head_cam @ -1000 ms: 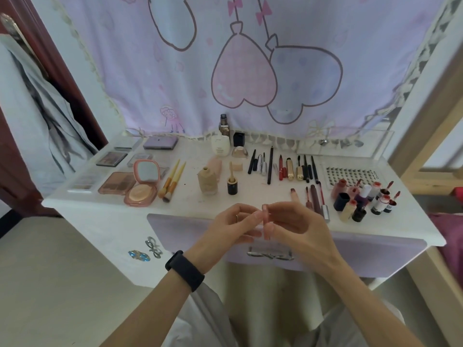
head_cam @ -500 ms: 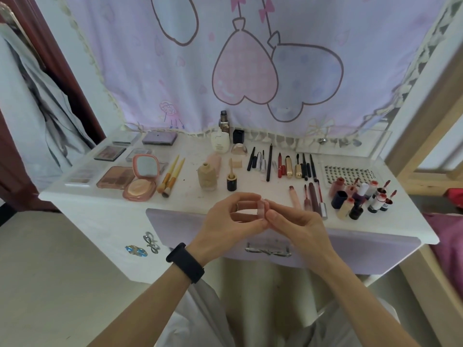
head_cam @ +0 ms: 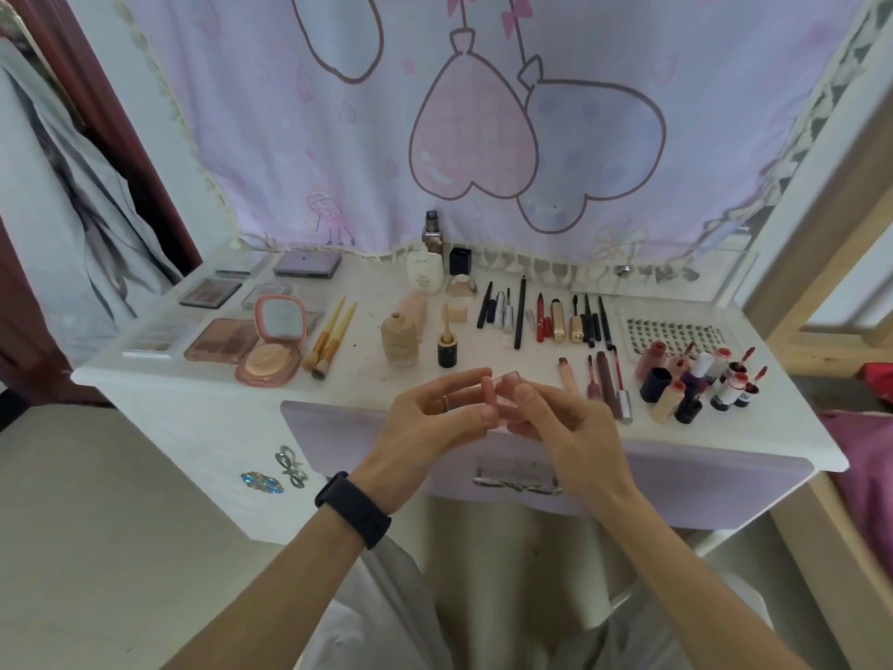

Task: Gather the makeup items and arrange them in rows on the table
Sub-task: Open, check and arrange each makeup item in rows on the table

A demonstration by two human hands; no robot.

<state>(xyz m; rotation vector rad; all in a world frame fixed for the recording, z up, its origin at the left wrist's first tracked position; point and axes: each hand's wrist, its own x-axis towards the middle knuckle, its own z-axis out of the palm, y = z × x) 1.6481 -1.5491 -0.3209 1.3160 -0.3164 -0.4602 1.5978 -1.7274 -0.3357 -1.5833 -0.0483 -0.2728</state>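
Both hands meet over the front edge of the white dressing table (head_cam: 203,394). My left hand (head_cam: 425,427) and my right hand (head_cam: 560,427) together pinch a small clear pink lip-gloss tube (head_cam: 505,394) between their fingertips. Makeup lies in rows on the table: eyeshadow palettes (head_cam: 220,338) and an open pink compact (head_cam: 273,345) at the left, two brushes (head_cam: 331,338), a beige foundation bottle (head_cam: 398,338), pencils and lipsticks (head_cam: 546,316) in the middle, and a cluster of lip-gloss tubes (head_cam: 696,379) at the right.
A lilac drawer (head_cam: 676,481) with a metal handle sits under the tabletop. A pink curtain (head_cam: 483,113) hangs behind the table. Grey clothing (head_cam: 63,200) hangs at the left, a wooden bed frame (head_cam: 821,186) stands at the right. A lash tray (head_cam: 674,333) lies at the back right.
My hands have risen slightly and moved forward over the table edge. The fingers have shifted on the pink tube, which now shows more between them.
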